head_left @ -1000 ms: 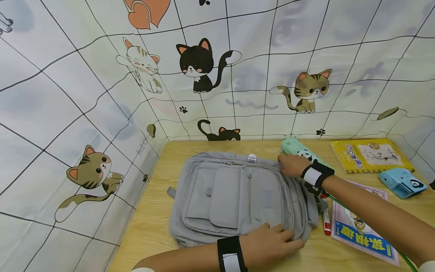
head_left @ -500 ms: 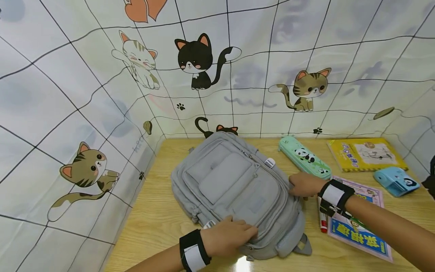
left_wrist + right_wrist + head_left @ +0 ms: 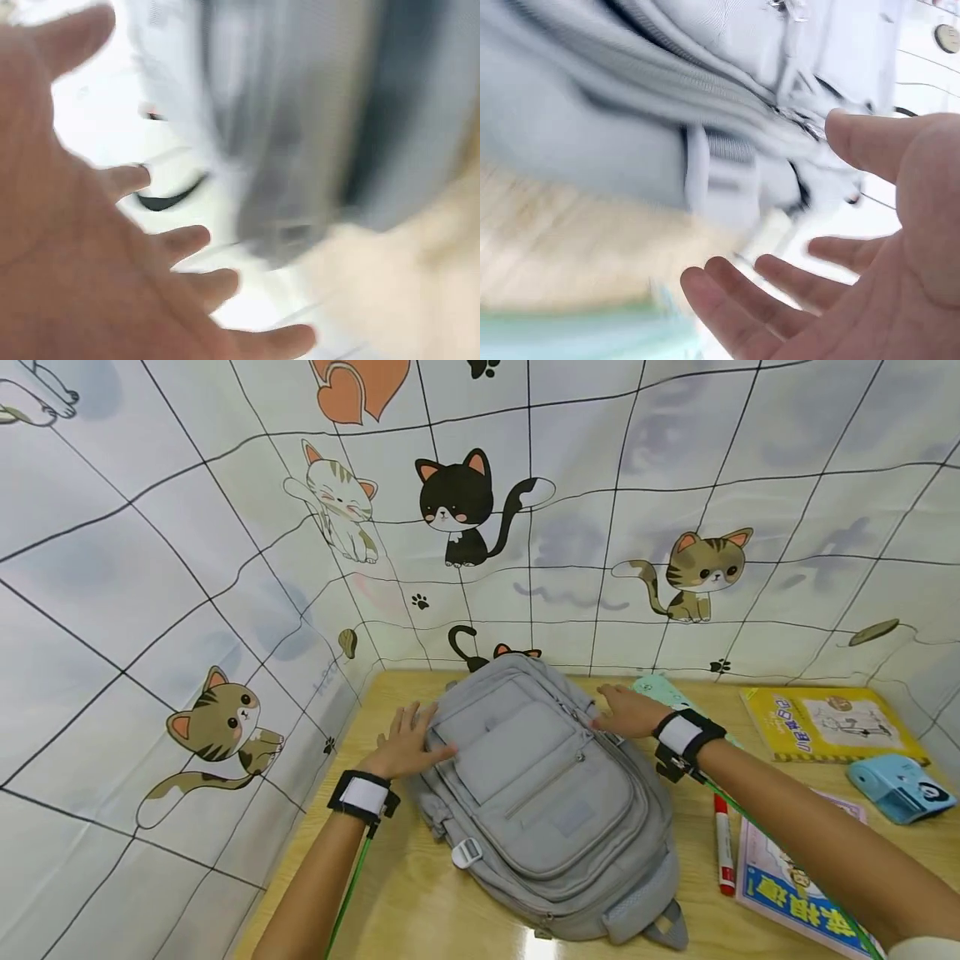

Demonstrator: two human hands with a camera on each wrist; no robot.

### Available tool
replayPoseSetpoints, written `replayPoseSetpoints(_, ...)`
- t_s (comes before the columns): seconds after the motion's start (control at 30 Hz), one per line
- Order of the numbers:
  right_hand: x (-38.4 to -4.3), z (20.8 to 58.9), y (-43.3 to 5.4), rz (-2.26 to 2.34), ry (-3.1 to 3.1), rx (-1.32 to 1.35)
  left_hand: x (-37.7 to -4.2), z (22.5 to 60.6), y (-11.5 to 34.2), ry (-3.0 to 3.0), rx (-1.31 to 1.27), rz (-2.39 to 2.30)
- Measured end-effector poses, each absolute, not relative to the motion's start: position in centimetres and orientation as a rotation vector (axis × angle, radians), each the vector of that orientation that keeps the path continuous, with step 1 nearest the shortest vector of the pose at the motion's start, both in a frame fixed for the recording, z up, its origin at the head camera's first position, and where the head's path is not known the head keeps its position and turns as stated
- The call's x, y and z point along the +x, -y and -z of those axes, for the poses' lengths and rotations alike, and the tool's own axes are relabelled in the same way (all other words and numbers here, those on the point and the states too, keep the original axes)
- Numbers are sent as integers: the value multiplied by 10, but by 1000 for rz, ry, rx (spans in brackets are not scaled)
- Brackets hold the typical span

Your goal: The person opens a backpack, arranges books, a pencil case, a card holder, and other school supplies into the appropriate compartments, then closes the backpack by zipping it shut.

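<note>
A grey backpack (image 3: 540, 777) lies front side up on the wooden table, turned at a slant, its top toward the back wall. At its upper left edge is my left hand (image 3: 405, 743), fingers spread and thumb over the bag's side. The left wrist view shows that palm (image 3: 97, 247) with extended fingers beside the blurred grey fabric. By the bag's upper right edge, my right hand (image 3: 628, 710) has its fingers loosely extended. Seen from the right wrist, the hand (image 3: 855, 277) is relaxed, thumb near the zips, with a side strap (image 3: 724, 176) in front of the fingers.
A mint pencil case (image 3: 660, 689) lies partly hidden behind my right hand. To the right are a yellow book (image 3: 836, 722), a blue gadget with a panda picture (image 3: 900, 789), a red-and-white marker (image 3: 723, 847) and a pink-and-blue booklet (image 3: 787, 893). A cat-print curtain (image 3: 570, 627) borders the table.
The backpack has turned from lying sideways to slanting upward. My left hand has gone from its lower edge to its upper left side; my right hand has let go and shifted up its right side.
</note>
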State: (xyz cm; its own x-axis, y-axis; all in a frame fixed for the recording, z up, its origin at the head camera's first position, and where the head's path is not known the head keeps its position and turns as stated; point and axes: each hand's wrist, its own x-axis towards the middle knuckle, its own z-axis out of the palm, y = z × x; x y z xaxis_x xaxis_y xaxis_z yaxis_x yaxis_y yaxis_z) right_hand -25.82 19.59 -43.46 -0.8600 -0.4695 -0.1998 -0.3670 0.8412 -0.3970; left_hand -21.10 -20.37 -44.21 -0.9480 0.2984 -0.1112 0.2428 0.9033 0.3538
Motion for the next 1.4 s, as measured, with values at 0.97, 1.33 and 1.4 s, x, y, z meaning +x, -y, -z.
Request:
replayPoseSetpoints(0.97, -197, 442, -230, 582, -2649, -298, -323, 473, 135, -2593, 757, -430)
replayPoseSetpoints(1.33, -186, 444, -243, 494, -2727, -284, -340, 476, 111, -2626, 882, -330)
replayPoseSetpoints(1.4, -187, 444, -246, 496, -2723, -278, -340, 473, 108, -2639, 898, -334)
